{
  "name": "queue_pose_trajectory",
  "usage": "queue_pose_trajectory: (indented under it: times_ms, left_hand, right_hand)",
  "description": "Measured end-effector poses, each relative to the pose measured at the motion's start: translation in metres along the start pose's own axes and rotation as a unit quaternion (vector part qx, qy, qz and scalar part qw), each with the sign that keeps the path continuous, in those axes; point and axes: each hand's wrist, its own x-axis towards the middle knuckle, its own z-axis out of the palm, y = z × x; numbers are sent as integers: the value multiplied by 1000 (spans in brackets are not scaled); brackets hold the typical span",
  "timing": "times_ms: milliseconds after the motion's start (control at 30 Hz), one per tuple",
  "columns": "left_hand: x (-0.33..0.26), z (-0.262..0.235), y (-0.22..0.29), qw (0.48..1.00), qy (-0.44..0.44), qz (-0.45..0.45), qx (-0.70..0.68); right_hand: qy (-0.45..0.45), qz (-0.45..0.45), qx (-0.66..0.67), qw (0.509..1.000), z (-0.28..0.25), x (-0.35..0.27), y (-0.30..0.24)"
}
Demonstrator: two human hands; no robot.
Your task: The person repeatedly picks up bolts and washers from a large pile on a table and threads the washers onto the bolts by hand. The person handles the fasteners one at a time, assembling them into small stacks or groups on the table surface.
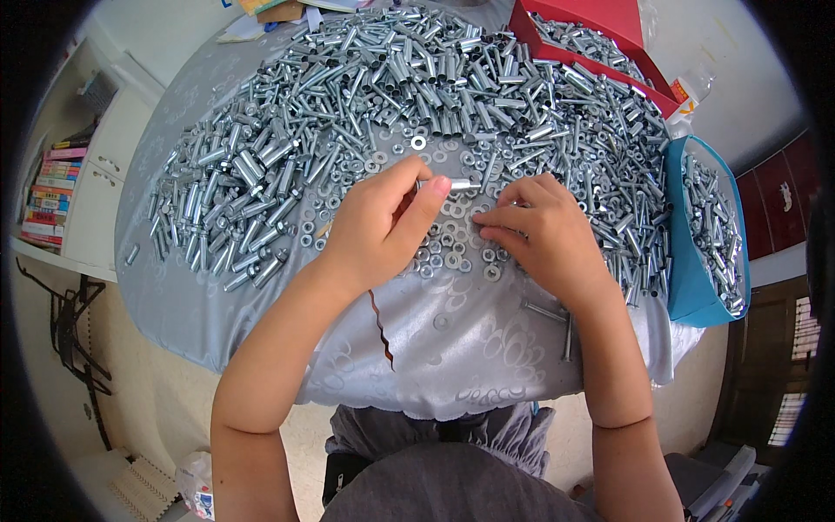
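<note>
Between the thumb and fingers of my left hand is a silver expansion bolt, lying roughly level with its thinner end pointing right. My right hand hovers at the right side of the loose washers and nuts, its thumb and fingers drawn together in a pinch. Whatever is in that pinch is too small or hidden to tell. Just beyond both hands lie more flat washers. A pile of bolts fitted with sleeves lies to the left, and plain metal sleeves are heaped at the far middle.
Loose bolts spread along the right. A red box and a blue fabric bin, both holding metal parts, stand at the right edge. Two single bolts lie beside my right forearm. A shiny grey cloth covers the table.
</note>
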Motion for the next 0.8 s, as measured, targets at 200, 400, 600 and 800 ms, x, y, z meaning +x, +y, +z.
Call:
queue_pose_trajectory:
  times_ms: [200, 400, 600, 800]
  left_hand:
    - [0, 2, -4, 1000, -1, 0, -10]
    - [-1, 4, -8, 997, -22, -37, -64]
    - [0, 0, -1, 979, -94, -82, -159]
    - [1, -4, 0, 950, -139, -124, -251]
  right_hand:
    - [-9, -3, 52, 999, -3, 3, 1]
    - [55, 178, 350, 918, -3, 5, -11]
    - [73, 205, 472, 854, 2, 5, -10]
    - [58, 237, 567, 787, -5, 7, -15]
